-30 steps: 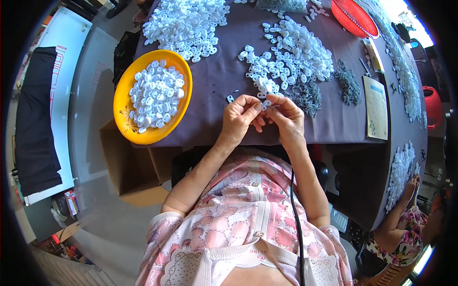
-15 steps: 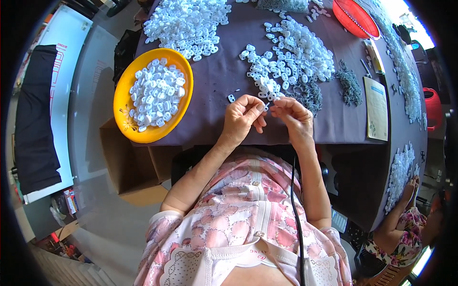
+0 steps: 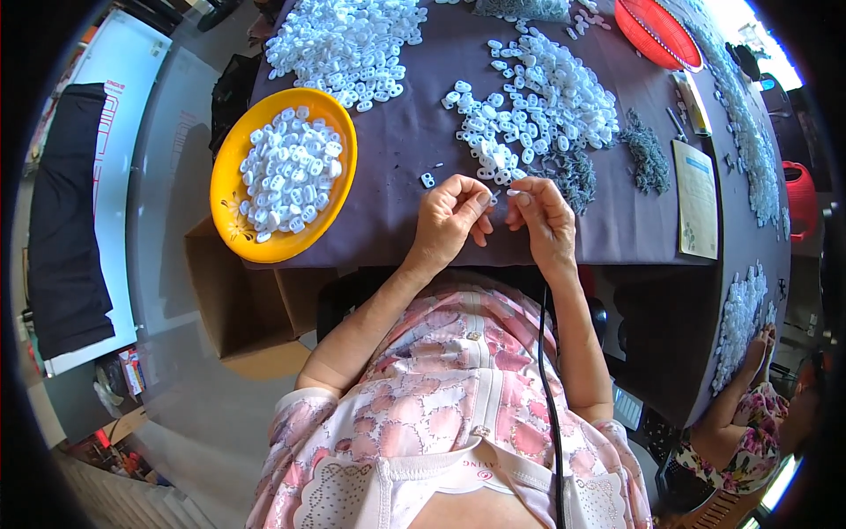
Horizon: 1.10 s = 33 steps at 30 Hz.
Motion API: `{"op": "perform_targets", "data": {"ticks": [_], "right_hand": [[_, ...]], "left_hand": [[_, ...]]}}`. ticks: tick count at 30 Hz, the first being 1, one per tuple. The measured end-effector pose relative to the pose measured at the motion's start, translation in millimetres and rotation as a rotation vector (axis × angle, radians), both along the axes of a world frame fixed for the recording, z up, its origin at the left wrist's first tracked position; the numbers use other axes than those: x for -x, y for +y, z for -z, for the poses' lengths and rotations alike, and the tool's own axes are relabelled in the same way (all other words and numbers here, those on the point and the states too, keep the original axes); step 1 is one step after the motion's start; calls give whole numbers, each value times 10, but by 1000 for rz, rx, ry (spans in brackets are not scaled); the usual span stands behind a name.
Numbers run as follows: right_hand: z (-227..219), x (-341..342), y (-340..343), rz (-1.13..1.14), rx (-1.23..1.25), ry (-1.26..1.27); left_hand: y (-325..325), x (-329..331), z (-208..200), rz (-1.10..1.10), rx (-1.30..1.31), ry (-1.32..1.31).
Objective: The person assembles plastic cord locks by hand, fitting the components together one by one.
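Both hands are raised close together over the table's front edge. My left hand [image 3: 451, 216] pinches a small white plastic piece [image 3: 493, 199] between thumb and forefinger, its shape mostly hidden by the fingers. In a pinch of its own, my right hand [image 3: 545, 219] holds another small white piece [image 3: 515, 192]; a narrow gap separates the two. Just beyond the fingers spreads a heap of white oval two-hole plastic pieces [image 3: 564, 97]. Next to the right hand lies a pile of small grey pieces [image 3: 575, 181], perhaps springs. One dark-holed white piece [image 3: 428, 180] rests alone beside my left hand.
A yellow oval bowl [image 3: 342, 189] filled with white pieces overhangs the table's left front edge. Farther back are a bigger white heap [image 3: 344, 44] and a red basket [image 3: 656, 35]. At right lie a second grey pile [image 3: 648, 154] and a booklet [image 3: 695, 198]. Another person [image 3: 740, 432] sits lower right.
My right hand has drawn slightly away from the left, and a white piece now shows at its fingertips. The left hand has hardly moved.
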State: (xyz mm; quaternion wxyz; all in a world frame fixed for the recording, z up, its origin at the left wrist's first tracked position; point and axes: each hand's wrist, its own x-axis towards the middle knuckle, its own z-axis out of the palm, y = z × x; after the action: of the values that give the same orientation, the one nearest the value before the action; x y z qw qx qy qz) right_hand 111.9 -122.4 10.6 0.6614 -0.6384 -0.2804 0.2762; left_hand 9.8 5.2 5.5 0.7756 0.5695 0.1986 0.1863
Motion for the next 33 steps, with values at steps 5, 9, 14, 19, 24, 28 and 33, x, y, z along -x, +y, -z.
{"op": "perform_targets", "data": {"ticks": [5,9,14,19,24,28,33], "right_hand": [[-38,50,52,68,-31,69],[6,59,62,102,-21,-20],[-6,58,62,62,-71,-76],[-18,82,79,71,-78,-55],[-62,95,86,46,-39,-128],[-66,106,82,28,-5,-156],[-42,127,90,102,21,-73]], "left_hand": [[-2,6,7,4,-17,6],[-17,6,-7,6,-30,34],[-30,7,-14,1,-72,49],[-35,8,-20,11,-112,65],[-58,15,-40,0,-135,75],[-69,15,-33,-1,-165,94],[-79,13,-25,-10,-226,88]]}}
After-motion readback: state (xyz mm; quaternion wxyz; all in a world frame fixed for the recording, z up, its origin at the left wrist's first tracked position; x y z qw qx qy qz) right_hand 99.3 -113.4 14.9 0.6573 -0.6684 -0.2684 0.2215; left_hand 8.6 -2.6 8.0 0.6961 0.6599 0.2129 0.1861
